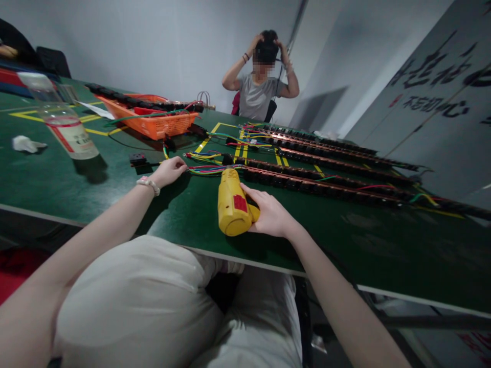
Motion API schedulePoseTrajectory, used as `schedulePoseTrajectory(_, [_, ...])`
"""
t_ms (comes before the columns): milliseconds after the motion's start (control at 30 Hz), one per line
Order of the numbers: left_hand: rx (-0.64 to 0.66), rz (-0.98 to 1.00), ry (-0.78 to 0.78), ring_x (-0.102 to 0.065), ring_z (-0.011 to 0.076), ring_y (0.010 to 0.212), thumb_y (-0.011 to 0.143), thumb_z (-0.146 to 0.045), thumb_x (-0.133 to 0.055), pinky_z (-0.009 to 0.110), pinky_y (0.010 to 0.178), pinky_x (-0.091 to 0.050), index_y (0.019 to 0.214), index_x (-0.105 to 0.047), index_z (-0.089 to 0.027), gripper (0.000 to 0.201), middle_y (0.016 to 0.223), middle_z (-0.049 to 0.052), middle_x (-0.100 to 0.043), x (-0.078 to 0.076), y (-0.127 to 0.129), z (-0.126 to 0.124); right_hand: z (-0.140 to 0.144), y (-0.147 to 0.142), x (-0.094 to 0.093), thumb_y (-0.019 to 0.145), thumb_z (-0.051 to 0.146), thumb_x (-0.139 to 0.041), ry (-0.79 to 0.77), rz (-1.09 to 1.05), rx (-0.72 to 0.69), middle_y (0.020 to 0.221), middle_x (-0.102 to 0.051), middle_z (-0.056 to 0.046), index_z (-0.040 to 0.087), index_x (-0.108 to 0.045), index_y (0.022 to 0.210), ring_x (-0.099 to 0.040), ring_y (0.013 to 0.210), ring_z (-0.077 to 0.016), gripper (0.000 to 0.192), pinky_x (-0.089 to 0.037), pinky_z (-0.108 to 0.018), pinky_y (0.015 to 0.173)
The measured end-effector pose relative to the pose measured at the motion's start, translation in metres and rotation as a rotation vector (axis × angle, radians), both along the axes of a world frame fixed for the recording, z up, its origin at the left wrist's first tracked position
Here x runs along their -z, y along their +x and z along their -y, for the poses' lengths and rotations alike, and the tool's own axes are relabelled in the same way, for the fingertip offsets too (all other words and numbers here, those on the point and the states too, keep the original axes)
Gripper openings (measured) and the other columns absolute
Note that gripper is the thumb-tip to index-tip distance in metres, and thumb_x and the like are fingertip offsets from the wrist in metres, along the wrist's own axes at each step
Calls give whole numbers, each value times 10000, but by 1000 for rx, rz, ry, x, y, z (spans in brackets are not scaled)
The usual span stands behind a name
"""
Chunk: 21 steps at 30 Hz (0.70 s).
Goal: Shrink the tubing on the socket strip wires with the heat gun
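Note:
My right hand (268,213) grips the handle of a yellow power tool (231,203) with a red label, lying on the green table (345,240) with its nose pointing away from me. Just beyond that nose lies a bundle of coloured wires (209,168). My left hand (169,171), with a bead bracelet at the wrist, rests fingers-down on the table and touches the near end of that bundle. Long black power-strip assemblies (318,184) with copper bars stretch away to the right of the tool.
An orange basket (153,120) holding black strips sits at the back left. A clear plastic bottle (63,120) stands at the left, with crumpled white paper (25,144) beside it. A small black part (137,159) lies near my left hand. Another person (261,82) sits across the table, hands on head.

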<state>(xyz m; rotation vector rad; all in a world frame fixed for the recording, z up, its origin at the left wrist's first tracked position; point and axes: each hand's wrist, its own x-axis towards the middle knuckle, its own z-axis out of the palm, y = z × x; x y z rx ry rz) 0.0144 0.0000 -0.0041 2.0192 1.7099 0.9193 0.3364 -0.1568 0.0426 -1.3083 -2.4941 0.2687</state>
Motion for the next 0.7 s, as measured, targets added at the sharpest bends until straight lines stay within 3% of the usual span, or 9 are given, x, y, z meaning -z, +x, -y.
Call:
schedulePoseTrajectory(233, [53,-91,6,-614,206,740,793,-433,-487,276,694,-471,930,-706,-131,398,819,83,-703,-6,3,4,4,21,4,653,437,-771,67,11,73,1411,-485,-143,255,-188,1543,-505,1191,-345,1079,-398,-495,956])
schedulePoseTrajectory(400, [41,-182,24,-623,229,790,803,-419,-467,285,735,-453,864,-715,-146,374,854,92,-713,-10,5,7,5,21,5,657,462,-764,78,28,76,1416,-474,-150,249,-175,1545,-490,1203,-354,1088,-391,-507,962])
schedulePoseTrajectory(700, [79,-176,6,-631,222,788,790,-495,-486,281,714,-455,915,-712,-146,434,865,83,-709,-10,4,8,4,21,5,656,474,-768,66,35,80,1411,-466,-145,260,-134,1552,-489,1188,-354,1118,-393,-501,958])
